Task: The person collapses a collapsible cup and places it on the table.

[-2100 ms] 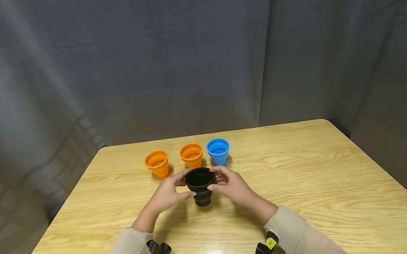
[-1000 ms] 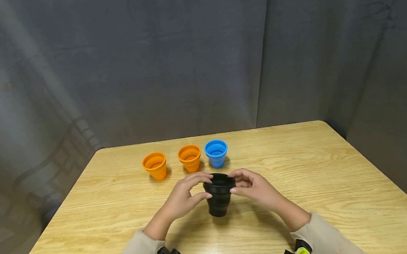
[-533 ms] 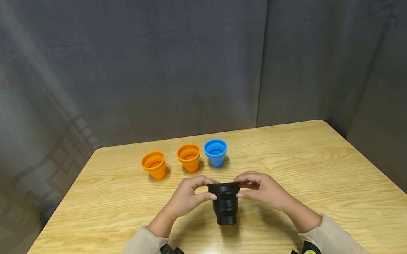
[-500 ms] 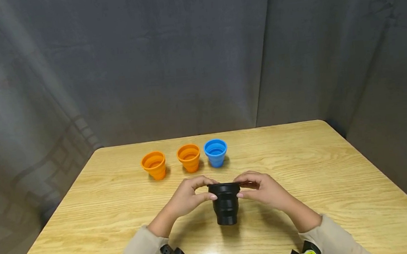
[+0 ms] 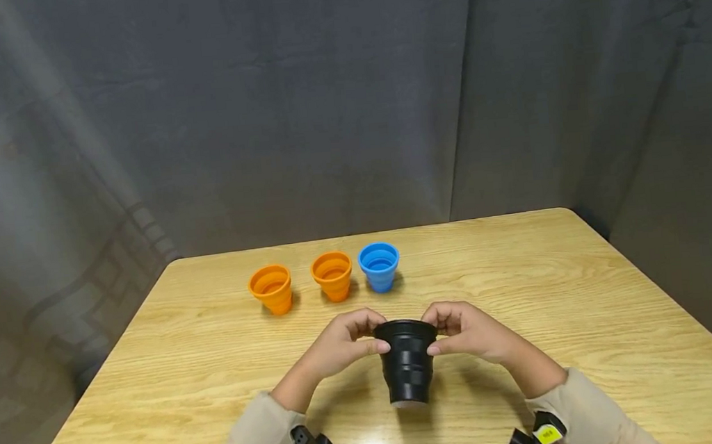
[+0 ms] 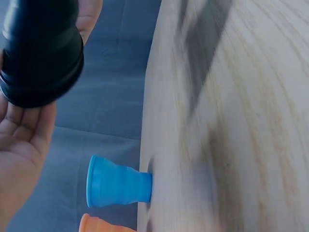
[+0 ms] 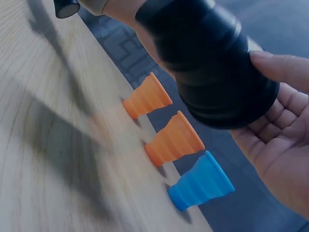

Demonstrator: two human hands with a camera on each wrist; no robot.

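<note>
Black cup (image 5: 408, 366) nearer, between both grips (image 5: 345, 345) (image 5: 474, 336)

Black cup (image 5: 408, 364): glossy, stepped in rounded tiers, extended to full height, narrowing downward
Rim (image 5: 405, 324): the widest part, a thick band, uppermost
Base (image 5: 410, 402): narrow, pale with glare along its lower edge
Pose: tilted, base toward the person, mouth facing away
Place: raised above the table (image 5: 558, 317), between the hands
Left hand (image 5: 346, 341): pinches one side near the rim
Right hand (image 5: 473, 333): pinches the opposite side
</note>
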